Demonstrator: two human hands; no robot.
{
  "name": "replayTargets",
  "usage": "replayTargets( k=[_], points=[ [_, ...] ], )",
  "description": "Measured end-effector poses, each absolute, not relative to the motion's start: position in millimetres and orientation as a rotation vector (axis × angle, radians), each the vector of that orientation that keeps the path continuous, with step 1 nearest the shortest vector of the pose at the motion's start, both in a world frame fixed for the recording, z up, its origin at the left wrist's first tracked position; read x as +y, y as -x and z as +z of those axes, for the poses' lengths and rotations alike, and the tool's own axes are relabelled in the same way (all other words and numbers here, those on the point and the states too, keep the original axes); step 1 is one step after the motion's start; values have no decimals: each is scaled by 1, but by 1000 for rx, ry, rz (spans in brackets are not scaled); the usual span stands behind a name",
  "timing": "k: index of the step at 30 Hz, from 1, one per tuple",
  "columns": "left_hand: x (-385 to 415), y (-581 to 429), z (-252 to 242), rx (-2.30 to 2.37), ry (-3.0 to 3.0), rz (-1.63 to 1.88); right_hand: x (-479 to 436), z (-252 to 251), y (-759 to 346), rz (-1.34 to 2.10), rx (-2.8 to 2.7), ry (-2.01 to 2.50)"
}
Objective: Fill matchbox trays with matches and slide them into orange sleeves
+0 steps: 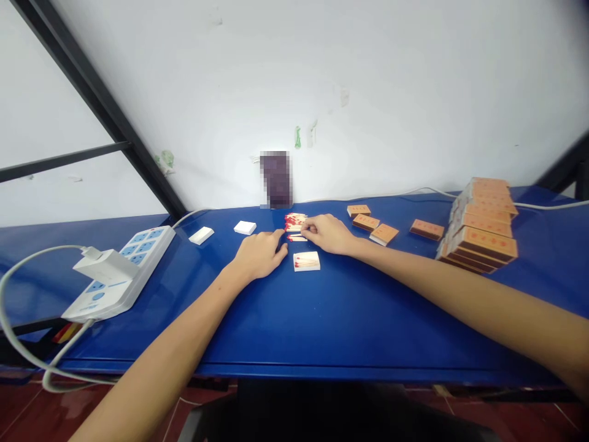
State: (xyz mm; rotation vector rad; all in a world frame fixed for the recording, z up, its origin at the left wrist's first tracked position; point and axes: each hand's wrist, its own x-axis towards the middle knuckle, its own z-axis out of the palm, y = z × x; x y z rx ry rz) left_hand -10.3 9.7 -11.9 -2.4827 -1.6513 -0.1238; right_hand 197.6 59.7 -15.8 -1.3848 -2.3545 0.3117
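Note:
A loose pile of red-tipped matches lies on the blue table near the wall. My right hand rests at the pile's right side, fingers curled and pinching at matches. My left hand lies knuckles up just left of the pile, fingers bent, its fingertips touching the table beside the matches. Just in front of both hands sits an open white matchbox tray holding matches.
Two empty white trays lie to the left. Orange matchbox sleeves are scattered to the right, with a tall stack of boxes further right. A white power strip with a plugged adapter and cable sits at the left.

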Motion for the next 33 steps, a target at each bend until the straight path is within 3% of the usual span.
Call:
replayTargets(
  k=[33],
  points=[
    [8,17,-7,-1573,2622,-190,54,-23,-197,409,-2283,1287]
  ],
)
